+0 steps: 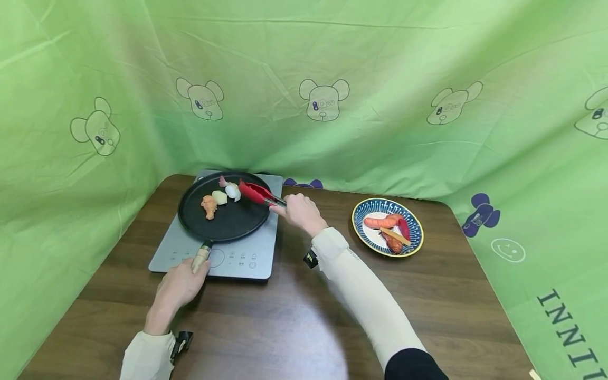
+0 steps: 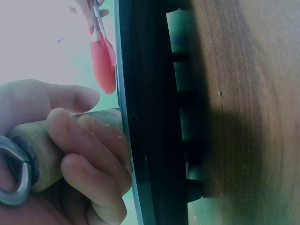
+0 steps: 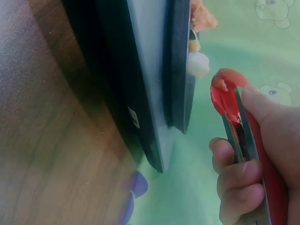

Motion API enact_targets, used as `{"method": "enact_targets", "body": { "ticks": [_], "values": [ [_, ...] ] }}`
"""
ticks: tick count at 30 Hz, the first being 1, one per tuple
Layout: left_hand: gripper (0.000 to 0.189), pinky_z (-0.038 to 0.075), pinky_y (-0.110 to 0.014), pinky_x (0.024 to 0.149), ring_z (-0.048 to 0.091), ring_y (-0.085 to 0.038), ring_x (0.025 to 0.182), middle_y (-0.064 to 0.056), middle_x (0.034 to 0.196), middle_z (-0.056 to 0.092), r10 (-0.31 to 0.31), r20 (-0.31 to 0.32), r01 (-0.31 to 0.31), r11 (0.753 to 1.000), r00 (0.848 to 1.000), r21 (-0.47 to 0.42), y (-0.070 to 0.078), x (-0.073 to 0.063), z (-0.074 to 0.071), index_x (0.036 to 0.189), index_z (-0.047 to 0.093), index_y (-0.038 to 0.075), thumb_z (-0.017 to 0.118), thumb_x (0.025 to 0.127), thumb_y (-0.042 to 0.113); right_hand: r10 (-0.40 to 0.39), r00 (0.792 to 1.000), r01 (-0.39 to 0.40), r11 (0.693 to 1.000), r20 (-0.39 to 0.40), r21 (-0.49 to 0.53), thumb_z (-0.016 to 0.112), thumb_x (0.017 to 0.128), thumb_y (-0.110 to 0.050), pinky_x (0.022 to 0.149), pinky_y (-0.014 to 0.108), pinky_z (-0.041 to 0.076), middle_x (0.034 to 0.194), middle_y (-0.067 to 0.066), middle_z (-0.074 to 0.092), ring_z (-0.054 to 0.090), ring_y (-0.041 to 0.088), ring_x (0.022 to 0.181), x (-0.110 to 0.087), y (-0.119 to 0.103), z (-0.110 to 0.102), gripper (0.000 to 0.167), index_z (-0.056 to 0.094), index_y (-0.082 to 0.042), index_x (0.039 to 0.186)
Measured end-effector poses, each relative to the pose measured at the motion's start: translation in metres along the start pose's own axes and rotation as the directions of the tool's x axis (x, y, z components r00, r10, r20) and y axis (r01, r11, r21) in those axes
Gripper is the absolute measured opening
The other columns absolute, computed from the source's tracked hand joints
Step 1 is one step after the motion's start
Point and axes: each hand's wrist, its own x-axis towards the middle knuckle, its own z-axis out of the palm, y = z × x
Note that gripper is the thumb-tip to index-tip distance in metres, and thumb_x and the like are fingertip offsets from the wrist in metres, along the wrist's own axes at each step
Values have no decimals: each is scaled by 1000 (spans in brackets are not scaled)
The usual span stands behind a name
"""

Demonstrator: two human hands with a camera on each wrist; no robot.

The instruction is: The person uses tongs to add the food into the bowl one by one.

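My left hand [image 1: 182, 283] grips the wooden handle [image 1: 201, 257] of a flat black pan [image 1: 228, 221]; its curled fingers show in the left wrist view, with a metal ring at the handle's end. Red-tipped tongs [image 1: 254, 192] are in my right hand [image 1: 302, 212], their heads over the pan's right side. At those heads, in the head view, lies a white piece with a pinkish tail [image 1: 231, 189], like a shrimp. Beside it on the pan are a pale yellowish chunk [image 1: 219, 197] and a fried drumstick [image 1: 209, 206].
The pan rests on a grey induction cooktop [image 1: 247, 268] on a wooden table [image 1: 285, 327]. To the right stands a blue-patterned plate [image 1: 359, 230] with a sausage-like piece [image 1: 378, 222], a browned drumstick [image 1: 391, 243] and other food pieces. A green curtain [image 1: 266, 137] hangs behind.
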Motion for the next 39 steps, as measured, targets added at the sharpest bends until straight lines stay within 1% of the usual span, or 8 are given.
{"method": "enact_targets", "body": {
  "ticks": [4,10,15,21,25,33,39],
  "values": [
    [54,33,-35,49,45,-23,58,-10,69,44,0,3,0,1000,1000,2,0,0,0,101,52,-1,38,96,51,8,1000,-8,1000,12,-5,54,88,-58,48,35,42,66,5,54,54,21,57,1,0,2,49,58,-12,74],
    [58,33,-35,49,45,-23,59,-9,69,44,-10,9,10,1000,1000,0,1,0,-1,103,52,-2,37,96,53,29,1000,-29,1000,8,3,52,89,-59,48,35,42,68,5,56,55,21,57,4,-2,5,51,58,-12,72],
    [58,33,-35,49,45,-23,58,-10,69,44,-14,13,14,1000,1000,-9,0,-1,-1,103,52,-1,37,96,54,38,999,-38,999,9,4,51,89,-60,47,35,42,69,6,57,56,21,56,7,-6,7,53,57,-11,72],
    [56,33,-35,49,44,-23,58,-10,69,44,-11,6,11,1000,1000,-10,-1,0,-1,101,52,-1,37,96,53,53,999,-53,999,11,-1,49,88,-63,46,34,41,68,6,56,55,20,56,11,-11,7,56,55,-11,68],
    [56,33,-35,49,45,-24,59,-10,70,45,-7,1,7,1000,1000,-6,-2,0,-1,101,52,-1,37,96,53,54,998,-54,998,24,10,51,89,-61,46,34,40,67,6,55,53,20,54,14,-12,7,55,54,-11,66],
    [57,33,-34,49,44,-23,58,-10,70,44,-7,11,7,1000,1000,-12,-1,0,0,100,51,-1,37,96,53,78,995,-79,997,61,12,50,88,-62,46,33,39,70,7,57,52,19,55,17,-11,9,56,54,-11,67],
    [55,33,-35,49,44,-24,59,-10,70,44,-2,7,2,1000,1000,-9,-1,1,0,99,52,-1,37,96,52,83,995,-84,996,61,12,49,88,-64,44,32,38,67,6,55,51,19,53,17,-8,10,57,53,-12,65]
  ]
}}
